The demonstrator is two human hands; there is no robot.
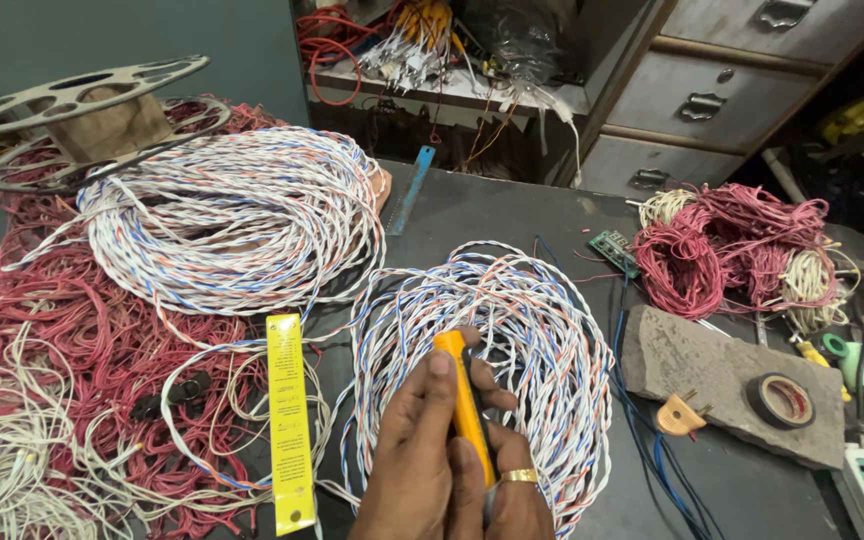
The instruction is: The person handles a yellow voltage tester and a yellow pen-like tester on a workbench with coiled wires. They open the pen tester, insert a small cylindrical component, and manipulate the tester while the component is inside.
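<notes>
Both my hands clamp the orange utility knife [464,400] at the tabletop's near edge: left hand [407,455] wrapping the handle, right hand [507,480] gripping lower. It sits over the twisted wire coil [512,330]; a slip could nick insulation or my thumb.

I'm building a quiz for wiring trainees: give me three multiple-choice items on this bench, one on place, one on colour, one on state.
1. Where does the roll of black tape lie?
A on the stone slab
B on the yellow ruler
C in a drawer

2. What colour is the tool in the hands?
A green
B orange-yellow
C white

3. How is the tool held?
A lying loose on the bench
B by both hands
C hung on the spool

Answers: 1 A, the tape sits on the grey stone slab. 2 B, its body is orange-yellow. 3 B, the left hand and right hand both wrap it.
</notes>
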